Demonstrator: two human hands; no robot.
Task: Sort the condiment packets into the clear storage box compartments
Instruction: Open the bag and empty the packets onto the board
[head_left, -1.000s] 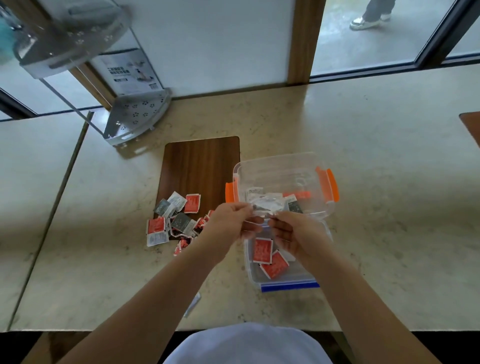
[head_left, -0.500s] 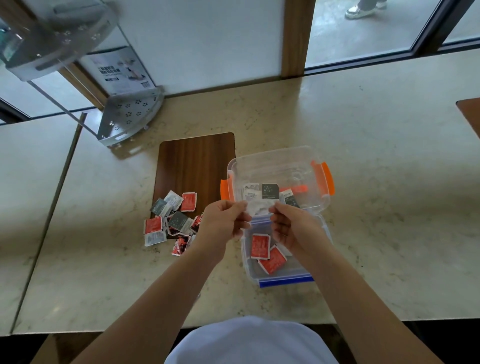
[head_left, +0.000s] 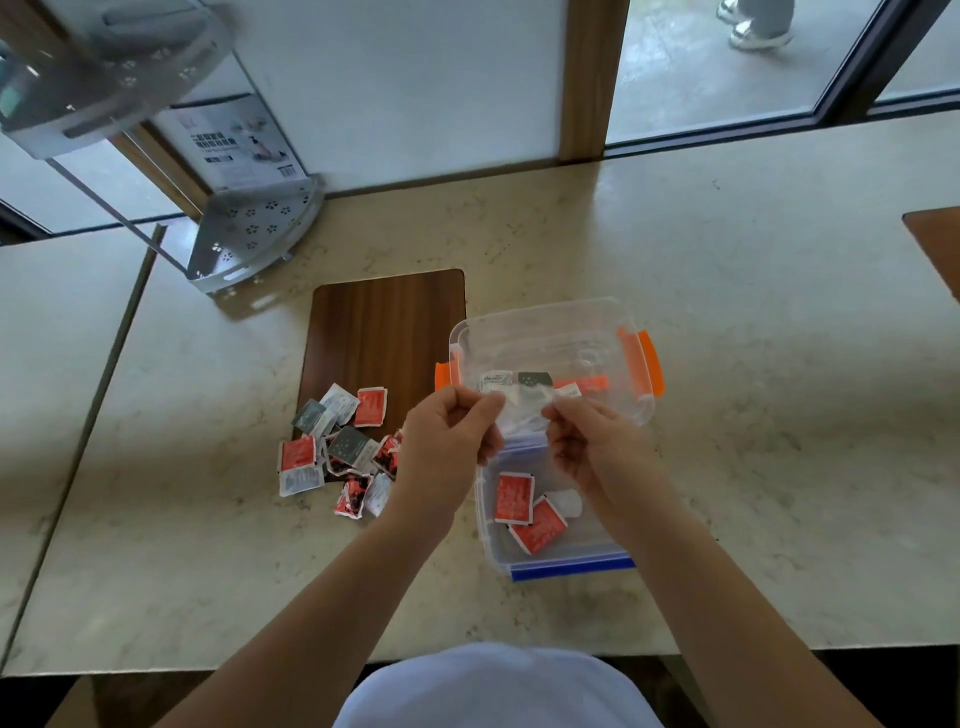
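Observation:
A clear storage box (head_left: 550, 332) with orange latches stands on the counter, with white and dark packets along its near side. In front of it, a clear tray with a blue edge (head_left: 571, 567) holds two red packets (head_left: 514, 499) and a white one. My left hand (head_left: 447, 441) and my right hand (head_left: 592, 447) each pinch one end of a whitish, translucent packet (head_left: 522, 413) above where box and tray meet. A loose pile of red, grey and white packets (head_left: 337, 447) lies left of my left hand.
A dark wooden board (head_left: 387, 327) lies behind the pile, left of the box. A perforated metal corner rack (head_left: 254, 234) stands at the back left by the window. Another wooden board's corner (head_left: 935, 244) shows at the right edge. The counter's front edge is near my body.
Both hands keep pinching the whitish packet and have lifted it slightly toward the orange-latched box. The pile and the boxes have not moved.

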